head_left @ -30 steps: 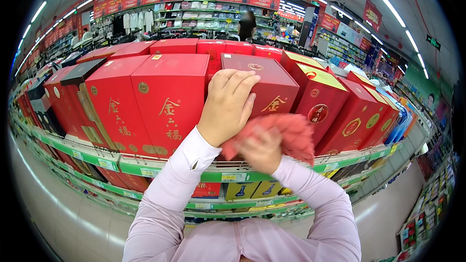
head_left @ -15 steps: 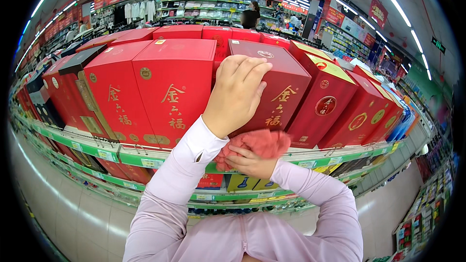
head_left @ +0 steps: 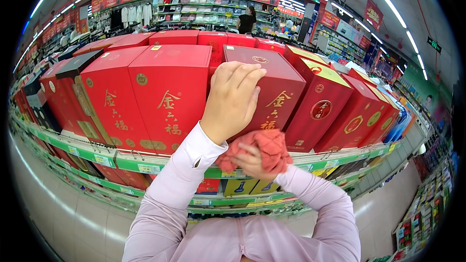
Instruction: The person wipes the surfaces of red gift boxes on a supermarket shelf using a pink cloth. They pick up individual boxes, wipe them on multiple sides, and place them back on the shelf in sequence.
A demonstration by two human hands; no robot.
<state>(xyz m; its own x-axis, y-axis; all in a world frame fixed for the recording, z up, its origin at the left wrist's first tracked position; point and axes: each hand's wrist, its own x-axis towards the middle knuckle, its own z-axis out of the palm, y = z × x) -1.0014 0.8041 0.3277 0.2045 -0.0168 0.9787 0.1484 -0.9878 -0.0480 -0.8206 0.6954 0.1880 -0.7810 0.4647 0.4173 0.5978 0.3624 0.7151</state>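
My left hand (head_left: 232,98) grips the upper left part of a dark red gift box (head_left: 286,87) with gold characters, its fingers bent over the top front edge. The box stands upright on the shelf. Lower down, at that box's foot, my right hand (head_left: 250,159) is closed on a coral-red cloth (head_left: 273,151), which bunches around the fingers. The cloth covers the lower front of the box, and my right fingers are slightly blurred. Left of my left hand stands a bright red box (head_left: 170,87); to the right leans a red box with a round emblem (head_left: 321,102).
The green-edged shelf (head_left: 145,165) carries price tags and several more boxes in rows. Below it, a lower shelf holds yellow boxes (head_left: 241,187). Tiled floor (head_left: 77,208) lies at left. A person in black (head_left: 246,21) stands far back near shelves of packaged goods.
The cloth has shifted slightly and bunched up around my right hand, whose fingers have turned. My left hand keeps its place on the box. The view has tilted a little.
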